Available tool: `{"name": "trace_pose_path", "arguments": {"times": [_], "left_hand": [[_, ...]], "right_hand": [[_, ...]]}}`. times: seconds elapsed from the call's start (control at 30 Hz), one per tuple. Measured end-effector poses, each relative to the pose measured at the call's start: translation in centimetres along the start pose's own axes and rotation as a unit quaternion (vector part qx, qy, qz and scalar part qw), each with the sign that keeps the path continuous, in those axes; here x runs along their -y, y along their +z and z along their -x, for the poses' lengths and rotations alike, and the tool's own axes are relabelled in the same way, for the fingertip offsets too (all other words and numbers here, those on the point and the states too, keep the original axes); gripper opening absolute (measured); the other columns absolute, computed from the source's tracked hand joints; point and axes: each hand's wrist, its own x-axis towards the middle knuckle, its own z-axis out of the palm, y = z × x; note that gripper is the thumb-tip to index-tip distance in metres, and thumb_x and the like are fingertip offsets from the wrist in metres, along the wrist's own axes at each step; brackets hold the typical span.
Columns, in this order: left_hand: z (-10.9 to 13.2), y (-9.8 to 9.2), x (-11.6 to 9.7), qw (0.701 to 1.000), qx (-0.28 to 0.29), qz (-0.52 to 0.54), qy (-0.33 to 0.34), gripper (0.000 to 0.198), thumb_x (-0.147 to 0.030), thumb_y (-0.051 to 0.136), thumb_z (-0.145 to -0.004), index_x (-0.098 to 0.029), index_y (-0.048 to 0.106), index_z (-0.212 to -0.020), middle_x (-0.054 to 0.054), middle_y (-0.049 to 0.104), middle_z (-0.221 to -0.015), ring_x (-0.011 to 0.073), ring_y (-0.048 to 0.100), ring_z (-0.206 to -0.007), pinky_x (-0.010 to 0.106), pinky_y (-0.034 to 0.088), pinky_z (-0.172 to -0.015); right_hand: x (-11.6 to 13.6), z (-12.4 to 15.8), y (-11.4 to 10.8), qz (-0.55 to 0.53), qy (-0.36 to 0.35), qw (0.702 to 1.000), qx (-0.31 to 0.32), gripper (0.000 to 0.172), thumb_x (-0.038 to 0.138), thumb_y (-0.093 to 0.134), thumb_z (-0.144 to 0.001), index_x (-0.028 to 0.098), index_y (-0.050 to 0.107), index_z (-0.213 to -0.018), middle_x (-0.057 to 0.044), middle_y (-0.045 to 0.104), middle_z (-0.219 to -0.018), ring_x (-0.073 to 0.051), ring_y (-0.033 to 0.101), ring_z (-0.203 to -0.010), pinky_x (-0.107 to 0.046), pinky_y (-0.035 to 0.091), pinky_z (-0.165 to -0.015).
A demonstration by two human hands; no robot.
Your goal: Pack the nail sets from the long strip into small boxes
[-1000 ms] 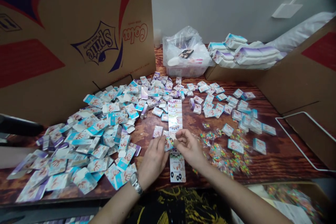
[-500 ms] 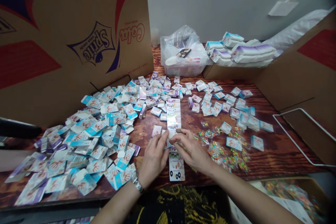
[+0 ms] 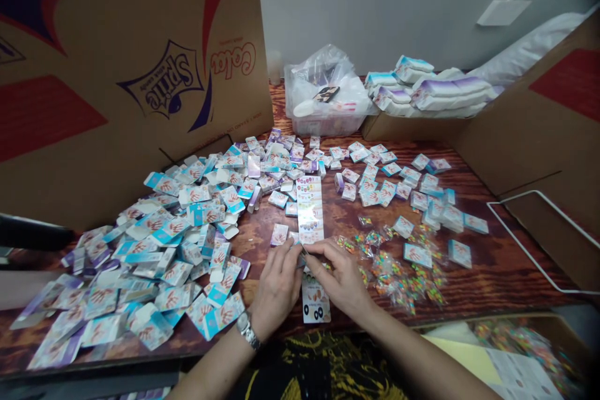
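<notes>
My left hand (image 3: 280, 281), with a silver watch on its wrist, is closed near the table's front middle, its fingertips on a small white and blue box (image 3: 296, 239) that they largely cover. My right hand (image 3: 341, 275) meets it from the right, thumb and forefinger pinched together; what they hold, if anything, is too small to name. Both hands are over a long printed strip (image 3: 310, 209), whose lower end (image 3: 316, 301) shows below the fingers. Just left of the fingertips lies another small box (image 3: 279, 235).
A heap of small boxes (image 3: 154, 250) spreads over the left side. Candy packets (image 3: 398, 265) and more boxes (image 3: 417, 255) lie on the right. A plastic tub (image 3: 328, 124) stands at the back, between large cartons. A person's forearm (image 3: 28, 289) shows at the left edge.
Both hands have shifted slightly down, and my right fingers have closed more tightly beside my left fingertips. The white piece between the fingertips is now mostly hidden.
</notes>
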Motion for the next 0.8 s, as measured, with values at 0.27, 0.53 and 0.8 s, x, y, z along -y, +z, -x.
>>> {"name": "trace_pose_path", "arguments": {"times": [0.27, 0.53, 0.8], "left_hand": [[0.4, 0.6, -0.1, 0.999, -0.011, -0.034, -0.019, 0.062, -0.010, 0.044, -0.085, -0.011, 0.018, -0.142, 0.019, 0.050, -0.126, 0.0279, 0.047, -0.117, 0.043, 0.045, -0.095], [0.5, 1.0, -0.4, 0.993, -0.010, -0.113, -0.012, 0.069, -0.007, 0.044, -0.085, -0.009, 0.010, -0.145, 0.020, 0.050, -0.123, 0.0293, 0.047, -0.112, 0.044, 0.047, -0.091], [-0.3, 1.8, -1.4, 0.987, 0.030, -0.132, -0.089, 0.071, -0.007, 0.037, -0.087, -0.007, -0.004, -0.145, 0.022, 0.051, -0.118, 0.0285, 0.051, -0.101, 0.043, 0.050, -0.079]], "right_hand": [[-0.5, -0.5, 0.9, -0.089, 0.104, 0.990, -0.029, 0.012, 0.023, 0.057, -0.081, 0.019, 0.064, -0.090, -0.001, 0.063, -0.080, -0.015, 0.060, -0.073, -0.027, 0.049, -0.067], [0.9, -0.5, 0.7, 0.054, 0.000, 0.997, -0.048, 0.018, 0.016, 0.052, -0.084, 0.020, 0.068, -0.092, -0.004, 0.064, -0.083, -0.017, 0.060, -0.080, -0.031, 0.049, -0.073], [-0.3, 1.7, 3.0, 0.074, -0.062, 0.992, -0.080, 0.032, 0.017, 0.045, -0.090, 0.023, 0.055, -0.119, -0.008, 0.063, -0.112, -0.020, 0.056, -0.105, -0.037, 0.045, -0.092]]}}
